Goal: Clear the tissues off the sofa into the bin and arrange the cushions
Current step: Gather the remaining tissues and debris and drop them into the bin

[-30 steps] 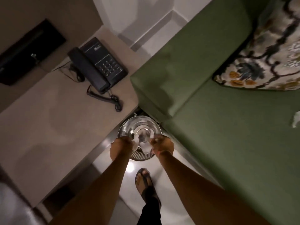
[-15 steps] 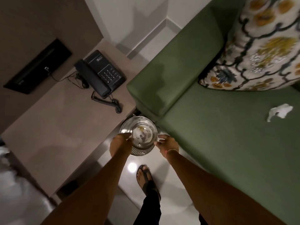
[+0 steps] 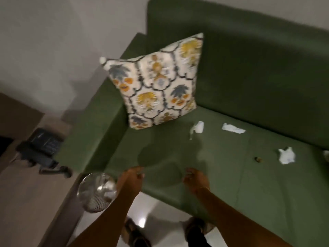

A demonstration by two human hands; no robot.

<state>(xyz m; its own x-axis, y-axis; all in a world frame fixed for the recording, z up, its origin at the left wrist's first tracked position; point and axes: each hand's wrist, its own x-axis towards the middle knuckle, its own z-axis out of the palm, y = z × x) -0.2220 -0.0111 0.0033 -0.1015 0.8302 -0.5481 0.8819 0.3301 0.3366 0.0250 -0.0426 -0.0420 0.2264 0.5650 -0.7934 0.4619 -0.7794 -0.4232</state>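
Our hands, left (image 3: pixel 130 177) and right (image 3: pixel 195 179), hung empty with fingers curled over the sofa's (image 3: pixel 222 175) front edge; tissues (image 3: pixel 196 128) lay beyond, toward its back.

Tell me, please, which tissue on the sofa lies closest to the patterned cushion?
The leftmost tissue, just right of the cushion; the other two lie farther right.

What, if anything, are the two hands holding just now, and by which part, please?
Nothing, as far as the blurred frame shows: the left hand and right hand hover loosely curled over the sofa's front edge, apart from the tissues and the bin.
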